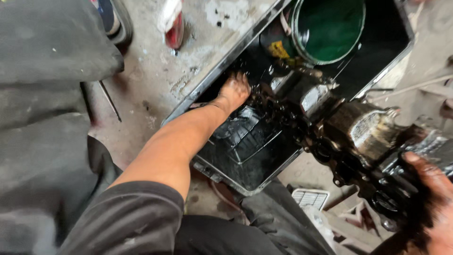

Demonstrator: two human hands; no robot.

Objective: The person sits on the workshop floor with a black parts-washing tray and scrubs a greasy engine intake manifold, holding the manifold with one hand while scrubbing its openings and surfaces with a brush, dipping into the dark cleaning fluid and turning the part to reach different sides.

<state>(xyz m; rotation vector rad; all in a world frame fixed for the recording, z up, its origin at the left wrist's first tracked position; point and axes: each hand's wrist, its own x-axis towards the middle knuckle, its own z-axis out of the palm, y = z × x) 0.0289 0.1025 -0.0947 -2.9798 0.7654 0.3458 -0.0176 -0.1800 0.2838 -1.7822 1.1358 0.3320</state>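
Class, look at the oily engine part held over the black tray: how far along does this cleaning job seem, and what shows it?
Midway, it seems. Done: the tray already holds dark liquid, and the engine part is wet with it. In hand: the right hand grips the part over the tray while the left hand reaches into the liquid. Left: thick black grime coats the part, so much washing likely remains.

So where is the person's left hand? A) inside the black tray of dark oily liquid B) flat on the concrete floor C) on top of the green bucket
A: the left hand reaches down into the black tray beside the greasy engine part, not on the green bucket.
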